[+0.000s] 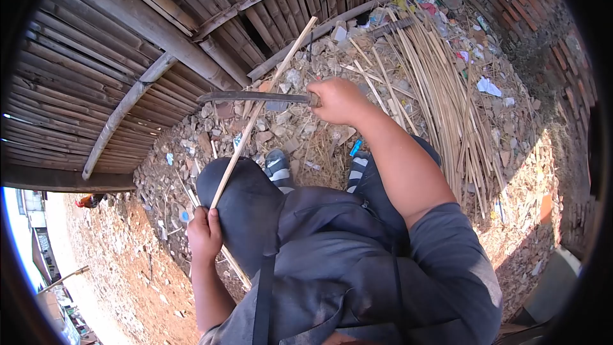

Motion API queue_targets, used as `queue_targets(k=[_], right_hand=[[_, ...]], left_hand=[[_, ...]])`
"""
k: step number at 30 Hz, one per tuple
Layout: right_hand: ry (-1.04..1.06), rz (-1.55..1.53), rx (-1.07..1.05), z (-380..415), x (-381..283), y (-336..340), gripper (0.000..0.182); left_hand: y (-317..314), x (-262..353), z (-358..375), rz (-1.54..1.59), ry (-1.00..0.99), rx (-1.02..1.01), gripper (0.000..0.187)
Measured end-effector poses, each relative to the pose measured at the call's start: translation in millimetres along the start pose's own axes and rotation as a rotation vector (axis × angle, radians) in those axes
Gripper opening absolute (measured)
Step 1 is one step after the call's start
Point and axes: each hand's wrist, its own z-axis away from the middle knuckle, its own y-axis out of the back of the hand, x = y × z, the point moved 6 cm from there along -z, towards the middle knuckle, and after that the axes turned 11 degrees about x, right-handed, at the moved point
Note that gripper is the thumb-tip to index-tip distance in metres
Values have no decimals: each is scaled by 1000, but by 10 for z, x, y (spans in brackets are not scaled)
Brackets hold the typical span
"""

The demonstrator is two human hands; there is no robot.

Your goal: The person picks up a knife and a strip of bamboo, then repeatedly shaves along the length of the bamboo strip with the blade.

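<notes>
Fingers of the right hand are wrapped round a knife's handle; a thin strip, crossed in view by the blade, is pinched by the left hand.

The strip is showing pale straw yellow; the long knife is looking dark grey-brown. The bundle of strips is repeating that tone in streaks. The trousers are appearing black, the shirt charcoal. The 2 feet are displaying grey and white bands. A small object is gleaming bright blue, and the slatted wall is showing brown stripes.
</notes>
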Motion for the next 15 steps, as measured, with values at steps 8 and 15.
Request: queue_targets(k=[8, 15], right_hand=[[-153, -102, 206, -26, 322, -41, 42], [50, -56, 7, 76, -266, -200, 34]], left_hand=[[-3, 27, -24, -4, -27, 9, 31], [-3, -13, -5, 1, 12, 7, 31]])
